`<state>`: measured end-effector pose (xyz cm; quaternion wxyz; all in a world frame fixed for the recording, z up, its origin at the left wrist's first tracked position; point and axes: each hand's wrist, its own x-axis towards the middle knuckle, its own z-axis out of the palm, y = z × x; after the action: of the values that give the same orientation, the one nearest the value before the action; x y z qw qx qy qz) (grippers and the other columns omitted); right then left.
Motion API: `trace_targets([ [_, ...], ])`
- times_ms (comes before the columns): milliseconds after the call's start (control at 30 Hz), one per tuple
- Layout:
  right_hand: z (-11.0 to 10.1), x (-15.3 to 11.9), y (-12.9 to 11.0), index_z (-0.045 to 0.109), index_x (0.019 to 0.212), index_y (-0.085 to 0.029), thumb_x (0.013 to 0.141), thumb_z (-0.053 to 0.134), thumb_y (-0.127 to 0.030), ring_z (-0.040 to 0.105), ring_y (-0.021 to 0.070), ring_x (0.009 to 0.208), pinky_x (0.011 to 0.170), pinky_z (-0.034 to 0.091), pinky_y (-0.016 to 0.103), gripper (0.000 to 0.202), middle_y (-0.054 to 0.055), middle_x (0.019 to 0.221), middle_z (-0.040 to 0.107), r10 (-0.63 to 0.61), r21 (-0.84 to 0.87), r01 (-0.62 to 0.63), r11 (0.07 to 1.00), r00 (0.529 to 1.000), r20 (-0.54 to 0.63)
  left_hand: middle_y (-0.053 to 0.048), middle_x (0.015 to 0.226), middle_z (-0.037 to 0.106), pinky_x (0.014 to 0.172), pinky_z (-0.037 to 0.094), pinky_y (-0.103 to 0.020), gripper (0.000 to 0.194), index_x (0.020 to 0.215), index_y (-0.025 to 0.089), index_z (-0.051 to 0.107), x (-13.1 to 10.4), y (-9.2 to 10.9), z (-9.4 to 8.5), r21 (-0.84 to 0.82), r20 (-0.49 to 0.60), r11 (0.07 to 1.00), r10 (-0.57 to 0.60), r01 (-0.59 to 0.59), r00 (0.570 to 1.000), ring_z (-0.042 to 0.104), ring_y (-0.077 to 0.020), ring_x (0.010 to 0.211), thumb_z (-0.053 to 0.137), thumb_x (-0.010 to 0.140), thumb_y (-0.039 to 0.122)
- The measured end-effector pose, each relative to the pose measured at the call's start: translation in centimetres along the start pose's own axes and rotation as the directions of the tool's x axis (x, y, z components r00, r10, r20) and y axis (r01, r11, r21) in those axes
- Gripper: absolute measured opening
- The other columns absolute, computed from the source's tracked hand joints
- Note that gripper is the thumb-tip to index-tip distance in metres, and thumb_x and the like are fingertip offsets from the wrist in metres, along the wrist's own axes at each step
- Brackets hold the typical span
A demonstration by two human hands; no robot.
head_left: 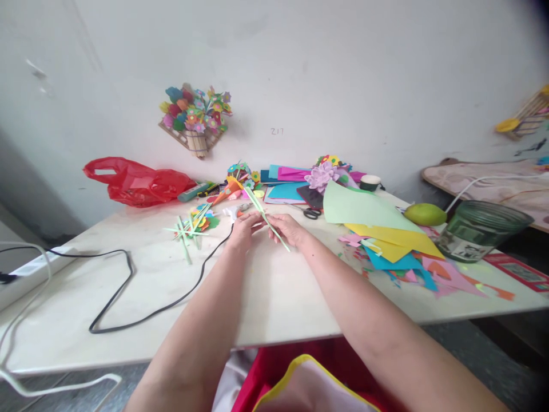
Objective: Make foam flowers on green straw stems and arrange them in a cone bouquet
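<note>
My left hand and my right hand meet over the middle of the white table. Both are closed on a thin pale green paper strip, which slants between them from upper left to lower right. It may be more than one strip; I cannot tell. Just beyond my left hand lies a white glue gun, partly hidden, with a black cord. Farther left, several pale green paper stems lie crossed beside colourful paper flowers.
A black cord loops across the left side to a power strip. Black-handled scissors lie behind my right hand. Coloured paper sheets and scraps, a green mango and a green jar occupy the right. A red bag sits back left.
</note>
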<state>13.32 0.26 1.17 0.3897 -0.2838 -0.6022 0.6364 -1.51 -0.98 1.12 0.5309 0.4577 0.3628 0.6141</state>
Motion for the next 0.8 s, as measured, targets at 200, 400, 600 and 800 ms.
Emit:
trace_targets([
  [200, 0.3, 0.0, -0.2, 0.055, 0.076, -0.015, 0.079, 0.057, -0.045, 0.044, 0.0067, 0.033, 0.033, 0.033, 0.017, 0.03, -0.004, 0.044, 0.054, 0.003, -0.005, -0.003, 1.0, 0.998, -0.061, -0.004, 0.073, 0.066, 0.078, 0.046, -0.033, 0.024, 0.075, 0.018, 0.065, 0.1, -0.4, 0.0, 0.037, 0.043, 0.999, -0.006, 0.004, 0.999, 0.063, -0.0198, 0.081, 0.071, 0.06, 0.036],
  [400, 0.4, 0.1, -0.5, 0.056, 0.073, -0.014, 0.077, 0.059, -0.044, 0.038, 0.0053, 0.029, 0.03, 0.027, 0.017, 0.03, -0.005, 0.04, 0.052, -0.033, -0.061, 0.027, 0.998, 0.993, -0.113, -0.005, 0.074, 0.067, 0.079, 0.045, -0.035, 0.027, 0.078, 0.019, 0.066, 0.2, -0.5, -0.2, 0.036, 0.024, 0.999, 0.001, -0.002, 1.0, 0.063, -0.0206, 0.084, 0.07, 0.06, 0.039],
  [600, 0.5, -0.2, -0.9, 0.056, 0.066, -0.014, 0.077, 0.058, -0.034, 0.035, 0.0051, 0.027, 0.03, 0.024, 0.017, 0.023, -0.006, 0.035, 0.048, -0.051, -0.186, 0.02, 0.982, 0.985, -0.163, -0.006, 0.082, 0.069, 0.08, 0.044, -0.033, 0.028, 0.078, 0.018, 0.067, 0.1, -0.2, -0.2, 0.051, -0.001, 0.999, -0.007, 0.007, 1.0, 0.063, -0.0192, 0.082, 0.071, 0.061, 0.039],
  [800, 0.7, -0.4, -1.3, 0.058, 0.066, -0.014, 0.079, 0.056, -0.031, 0.032, 0.0053, 0.027, 0.03, 0.024, 0.017, 0.021, -0.007, 0.031, 0.042, -0.058, -0.255, 0.004, 0.967, 0.977, -0.204, -0.007, 0.082, 0.069, 0.08, 0.044, -0.032, 0.026, 0.078, 0.018, 0.067, 0.2, -0.2, -0.4, 0.063, -0.021, 0.998, 0.007, -0.005, 1.0, 0.063, -0.0191, 0.081, 0.07, 0.062, 0.038],
])
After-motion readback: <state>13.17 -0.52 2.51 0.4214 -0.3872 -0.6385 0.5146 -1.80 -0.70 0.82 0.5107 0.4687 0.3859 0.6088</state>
